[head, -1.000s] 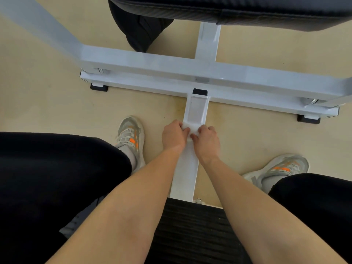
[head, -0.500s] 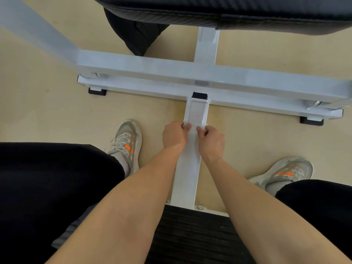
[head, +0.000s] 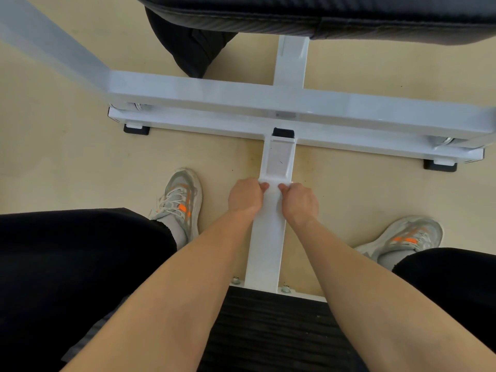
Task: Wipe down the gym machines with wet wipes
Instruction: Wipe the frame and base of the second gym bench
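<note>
Person is seated over the machine, camera looking straight down.

- White painted steel centre beam [head: 265, 251] runs low over the beige floor [head: 67, 162], from the black ribbed footplate [head: 268, 331] at its near end to the white base crossbar [head: 214, 124] at its far end.
- Left hand [head: 245, 196] is on the beam's left edge and right hand [head: 299, 201] on its right edge. Fingers are curled, thumbs turned in toward each other.
- White wet wipe [head: 272, 187] lies across the top of the beam between the two hands, each hand pinching one end. It is white on white, so its outline is hard to trace.
- The wipe sits toward the beam's far end, just short of the recessed white bracket [head: 279, 159] where the beam meets the base crossbar.

Also in view:
- A higher white upper crossbar [head: 268, 99], beyond the base crossbar.
- Black rubber feet under the base crossbar's left end [head: 136, 129] and right end [head: 440, 165].
- Black padded cushion [head: 322, 14] along the top.
- Two steel bolts [head: 235, 280] at the beam's near end.
- Grey sneakers with orange marks on the floor, one either side of the beam: left [head: 178, 202], right [head: 402, 237].
</note>
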`<action>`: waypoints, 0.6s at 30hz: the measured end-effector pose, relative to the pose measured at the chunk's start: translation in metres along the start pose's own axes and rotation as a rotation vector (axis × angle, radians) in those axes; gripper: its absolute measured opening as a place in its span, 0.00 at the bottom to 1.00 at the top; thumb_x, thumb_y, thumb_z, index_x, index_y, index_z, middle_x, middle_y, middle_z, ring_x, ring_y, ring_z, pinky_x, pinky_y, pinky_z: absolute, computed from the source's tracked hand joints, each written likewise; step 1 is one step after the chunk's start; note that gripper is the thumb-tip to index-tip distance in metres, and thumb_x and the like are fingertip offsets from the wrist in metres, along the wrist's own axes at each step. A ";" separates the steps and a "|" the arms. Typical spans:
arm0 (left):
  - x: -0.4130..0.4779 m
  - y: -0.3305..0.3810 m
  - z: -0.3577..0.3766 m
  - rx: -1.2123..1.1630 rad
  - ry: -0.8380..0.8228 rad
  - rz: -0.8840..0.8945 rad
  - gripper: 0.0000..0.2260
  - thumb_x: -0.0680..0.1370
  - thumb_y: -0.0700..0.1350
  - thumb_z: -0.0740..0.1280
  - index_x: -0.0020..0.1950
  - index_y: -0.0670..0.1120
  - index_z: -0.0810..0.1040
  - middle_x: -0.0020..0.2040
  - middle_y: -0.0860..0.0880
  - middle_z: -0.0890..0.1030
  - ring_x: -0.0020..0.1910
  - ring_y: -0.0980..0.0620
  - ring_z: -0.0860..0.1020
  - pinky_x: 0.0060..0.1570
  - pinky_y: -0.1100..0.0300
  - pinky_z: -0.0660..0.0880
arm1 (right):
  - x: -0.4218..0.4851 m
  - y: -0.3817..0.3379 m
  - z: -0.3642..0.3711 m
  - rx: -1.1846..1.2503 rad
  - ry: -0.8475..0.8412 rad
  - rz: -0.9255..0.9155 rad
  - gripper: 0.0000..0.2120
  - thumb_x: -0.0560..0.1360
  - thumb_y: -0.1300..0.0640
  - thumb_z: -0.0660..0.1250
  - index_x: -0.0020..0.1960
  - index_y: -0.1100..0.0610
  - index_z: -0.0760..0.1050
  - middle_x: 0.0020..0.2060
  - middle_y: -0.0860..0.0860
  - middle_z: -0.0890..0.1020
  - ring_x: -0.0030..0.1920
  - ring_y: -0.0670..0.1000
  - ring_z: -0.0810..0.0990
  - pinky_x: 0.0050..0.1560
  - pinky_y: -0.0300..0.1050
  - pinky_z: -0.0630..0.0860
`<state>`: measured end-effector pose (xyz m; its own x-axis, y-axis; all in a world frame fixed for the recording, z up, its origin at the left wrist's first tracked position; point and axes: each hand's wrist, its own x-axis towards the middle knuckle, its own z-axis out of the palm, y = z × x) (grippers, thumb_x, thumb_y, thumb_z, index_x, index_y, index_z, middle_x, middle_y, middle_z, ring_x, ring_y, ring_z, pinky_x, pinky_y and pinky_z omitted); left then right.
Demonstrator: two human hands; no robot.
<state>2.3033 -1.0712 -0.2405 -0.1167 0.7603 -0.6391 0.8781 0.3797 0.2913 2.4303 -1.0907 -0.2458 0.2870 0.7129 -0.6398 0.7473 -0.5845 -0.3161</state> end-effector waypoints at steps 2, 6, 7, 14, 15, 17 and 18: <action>-0.011 -0.009 0.005 0.026 -0.028 0.002 0.19 0.85 0.54 0.58 0.55 0.40 0.80 0.52 0.41 0.83 0.50 0.42 0.81 0.46 0.53 0.72 | -0.009 0.009 0.004 -0.015 -0.047 -0.005 0.21 0.84 0.44 0.55 0.59 0.59 0.79 0.52 0.59 0.83 0.53 0.61 0.81 0.48 0.49 0.74; -0.036 -0.030 0.016 0.030 -0.150 -0.025 0.19 0.84 0.55 0.60 0.57 0.40 0.80 0.52 0.42 0.83 0.49 0.43 0.80 0.47 0.54 0.73 | -0.038 0.033 0.019 -0.028 -0.155 -0.020 0.22 0.84 0.44 0.56 0.57 0.61 0.79 0.53 0.60 0.83 0.53 0.61 0.81 0.47 0.49 0.73; -0.042 -0.034 0.018 0.026 -0.184 -0.026 0.18 0.84 0.55 0.60 0.57 0.40 0.79 0.53 0.42 0.82 0.48 0.45 0.80 0.46 0.55 0.72 | -0.044 0.038 0.023 -0.023 -0.184 -0.015 0.22 0.84 0.43 0.56 0.57 0.61 0.79 0.53 0.60 0.83 0.53 0.61 0.81 0.47 0.48 0.73; -0.045 -0.043 0.027 -0.107 -0.157 -0.072 0.20 0.83 0.58 0.61 0.56 0.41 0.80 0.52 0.45 0.83 0.45 0.47 0.80 0.46 0.54 0.77 | -0.044 0.043 0.022 -0.003 -0.241 0.005 0.22 0.84 0.44 0.57 0.56 0.61 0.79 0.50 0.59 0.83 0.43 0.57 0.77 0.43 0.47 0.71; -0.039 -0.040 0.027 -0.120 -0.123 -0.078 0.21 0.83 0.59 0.61 0.57 0.41 0.81 0.51 0.44 0.84 0.46 0.45 0.81 0.48 0.52 0.78 | -0.038 0.039 0.019 0.020 -0.213 0.011 0.22 0.84 0.44 0.57 0.55 0.62 0.79 0.49 0.59 0.83 0.42 0.57 0.76 0.42 0.46 0.70; -0.025 -0.029 0.022 -0.125 -0.058 -0.093 0.21 0.82 0.59 0.61 0.57 0.42 0.81 0.51 0.44 0.84 0.48 0.43 0.81 0.49 0.52 0.78 | -0.021 0.028 0.012 0.054 -0.165 0.026 0.22 0.84 0.44 0.58 0.53 0.62 0.79 0.49 0.59 0.83 0.43 0.58 0.77 0.42 0.47 0.71; -0.017 -0.023 0.018 -0.122 -0.038 -0.095 0.21 0.82 0.59 0.62 0.57 0.42 0.81 0.51 0.43 0.84 0.49 0.43 0.81 0.47 0.54 0.76 | -0.012 0.022 0.008 0.062 -0.144 0.026 0.22 0.83 0.44 0.58 0.53 0.62 0.79 0.49 0.59 0.83 0.45 0.59 0.79 0.43 0.47 0.70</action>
<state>2.2940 -1.1024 -0.2495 -0.1768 0.6984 -0.6936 0.8009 0.5117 0.3110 2.4389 -1.1153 -0.2508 0.2132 0.6371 -0.7407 0.7008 -0.6279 -0.3384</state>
